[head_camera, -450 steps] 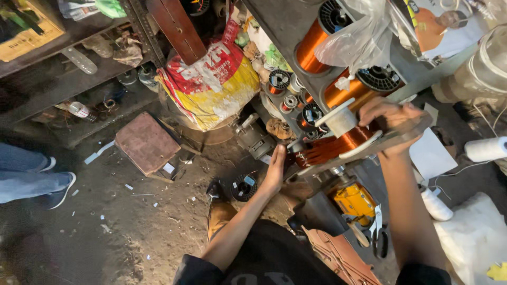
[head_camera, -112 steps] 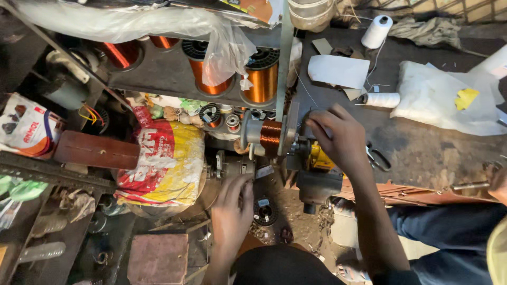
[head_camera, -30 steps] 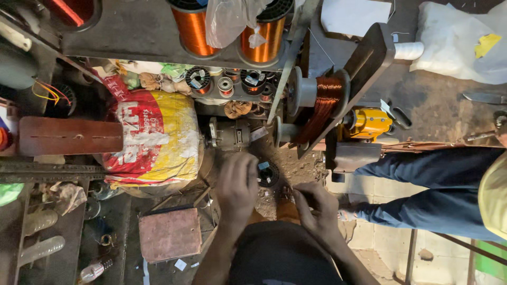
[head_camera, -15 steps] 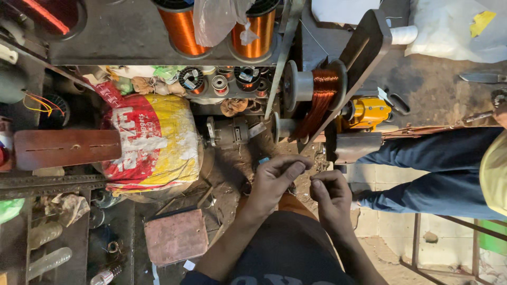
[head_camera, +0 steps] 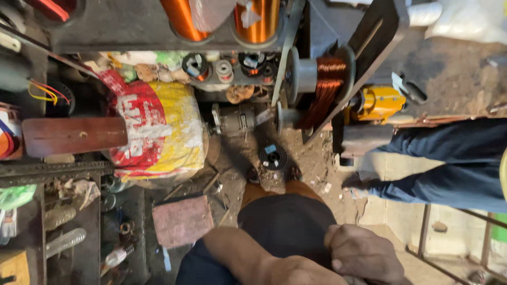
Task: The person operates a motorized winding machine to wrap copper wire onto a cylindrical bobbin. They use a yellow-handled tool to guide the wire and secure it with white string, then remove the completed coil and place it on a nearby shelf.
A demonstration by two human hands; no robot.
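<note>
My left hand [head_camera: 296, 272] and my right hand [head_camera: 364, 253] are drawn in close together over my lap at the bottom edge, above my dark shorts [head_camera: 285, 221]. The left hand is mostly cut off by the frame. The right hand's fingers are curled, and what lies inside them is hidden. Ahead stands a winding frame with a copper wire coil [head_camera: 328, 87] between grey flanges, beside a small grey motor [head_camera: 237, 119]. On the dirt floor by my foot [head_camera: 272, 178] lies a small black spool [head_camera: 273, 157].
Another person's leg in blue trousers [head_camera: 449, 169] crosses the right side. A yellow device [head_camera: 377, 103] sits behind the coil. A red and yellow sack [head_camera: 153, 132], a brown wooden block [head_camera: 74, 134] and a reddish block [head_camera: 182, 219] crowd the left. Two copper spools [head_camera: 259, 21] hang above.
Both hands have pulled back from the floor near the motor toward my lap. The view has dropped lower and closer.
</note>
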